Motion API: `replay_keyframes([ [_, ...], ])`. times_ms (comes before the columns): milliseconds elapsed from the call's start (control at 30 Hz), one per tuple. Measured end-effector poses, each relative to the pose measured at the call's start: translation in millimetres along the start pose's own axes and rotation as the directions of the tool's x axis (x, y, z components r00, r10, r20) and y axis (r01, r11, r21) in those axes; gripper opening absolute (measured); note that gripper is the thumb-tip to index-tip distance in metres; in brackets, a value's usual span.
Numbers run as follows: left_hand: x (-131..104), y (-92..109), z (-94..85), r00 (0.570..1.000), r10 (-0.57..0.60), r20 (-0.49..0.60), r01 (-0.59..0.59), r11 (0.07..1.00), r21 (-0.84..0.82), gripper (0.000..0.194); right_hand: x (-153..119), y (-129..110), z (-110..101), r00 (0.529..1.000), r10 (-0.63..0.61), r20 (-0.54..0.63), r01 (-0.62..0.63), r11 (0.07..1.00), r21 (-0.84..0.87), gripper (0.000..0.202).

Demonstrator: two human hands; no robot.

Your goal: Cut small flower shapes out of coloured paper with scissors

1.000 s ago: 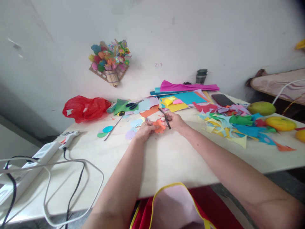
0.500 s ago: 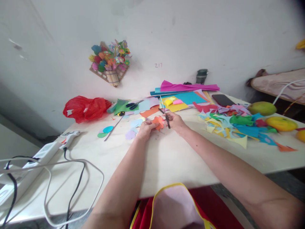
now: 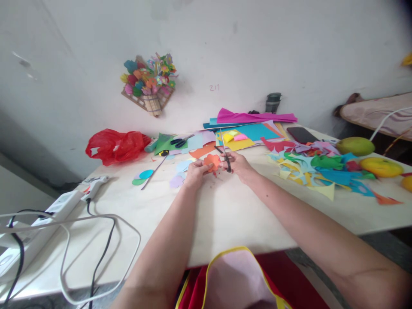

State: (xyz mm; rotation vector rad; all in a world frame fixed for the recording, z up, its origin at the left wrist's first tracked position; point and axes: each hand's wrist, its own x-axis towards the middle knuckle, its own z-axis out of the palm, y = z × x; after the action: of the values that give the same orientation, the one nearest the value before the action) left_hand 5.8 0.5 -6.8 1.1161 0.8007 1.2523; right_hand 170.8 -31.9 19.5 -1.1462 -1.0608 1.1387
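Note:
Between thumb and fingers, my left hand (image 3: 197, 173) pinches an orange paper flower (image 3: 213, 162) with a scalloped edge, held just over the table. My right hand (image 3: 240, 165) is wrapped round the dark handles of a pair of scissors (image 3: 227, 159), whose blades point up and away from me. The scissors are right beside the flower's right edge; whether they touch it I cannot tell. Left of the flower lie light blue paper pieces (image 3: 183, 165) and lilac paper pieces (image 3: 177, 181).
Colourful paper scraps (image 3: 309, 169) are heaped on the right, near a green mango (image 3: 355, 146) and a phone (image 3: 301, 134). Coloured sheets (image 3: 257, 132) lie at the back. A red plastic bag (image 3: 117, 146), second scissors (image 3: 179, 141) and a power strip (image 3: 41, 229) with cables are on the left.
The orange flower has turned slightly and shifted a little left in my left hand. The scissors have tilted a little in my right hand, their blades swinging slightly right.

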Motion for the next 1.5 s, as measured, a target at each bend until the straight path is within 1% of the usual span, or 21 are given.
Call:
replay_keyframes([
  [167, 3, 1, -4.5, 0.998, -0.014, -0.069, 0.006, 0.994, -0.112, 0.040, 1, -3, -7, 0.998, 0.009, 0.064, -0.005, 0.998, -0.066, 0.036],
  [233, 4, 1, -5.9, 0.996, -0.016, -0.093, 0.003, 0.990, -0.140, 0.042, 3, -2, -10, 0.993, 0.011, 0.117, 0.001, 0.996, -0.094, 0.030],
  [300, 5, 1, -6.4, 0.992, -0.013, -0.126, -0.008, 0.987, -0.160, 0.045, 4, 1, -13, 0.980, 0.015, 0.198, 0.009, 0.993, -0.119, 0.024],
  [400, 5, 2, -5.7, 0.987, -0.003, -0.163, -0.025, 0.985, -0.170, 0.045, 4, 6, -15, 0.954, 0.019, 0.299, 0.029, 0.988, -0.153, 0.026],
  [567, 5, 3, -3.0, 0.974, 0.027, -0.225, -0.071, 0.979, -0.190, 0.041, 3, 11, -13, 0.932, 0.044, 0.360, 0.025, 0.983, -0.183, 0.027],
  [667, 4, 5, 1.0, 0.962, 0.039, -0.271, -0.095, 0.976, -0.196, 0.041, 2, 14, -11, 0.927, 0.050, 0.373, 0.017, 0.985, -0.174, 0.030],
  [767, 2, 6, 7.0, 0.951, 0.027, -0.308, -0.097, 0.972, -0.213, 0.041, 1, 14, -8, 0.927, 0.057, 0.372, 0.013, 0.983, -0.183, 0.033],
  [933, -2, 6, 16.4, 0.946, -0.006, -0.323, -0.085, 0.960, -0.266, 0.039, -5, 11, -2, 0.930, 0.040, 0.366, 0.043, 0.975, -0.218, 0.039],
  [1167, -7, 5, 25.4, 0.932, -0.021, -0.363, -0.076, 0.964, -0.253, 0.030, -7, 12, 0, 0.932, 0.004, 0.361, 0.079, 0.973, -0.215, 0.044],
  [1500, -8, 4, 30.1, 0.926, -0.016, -0.377, -0.078, 0.969, -0.233, 0.028, -7, 14, 1, 0.936, -0.001, 0.351, 0.081, 0.974, -0.214, 0.042],
])
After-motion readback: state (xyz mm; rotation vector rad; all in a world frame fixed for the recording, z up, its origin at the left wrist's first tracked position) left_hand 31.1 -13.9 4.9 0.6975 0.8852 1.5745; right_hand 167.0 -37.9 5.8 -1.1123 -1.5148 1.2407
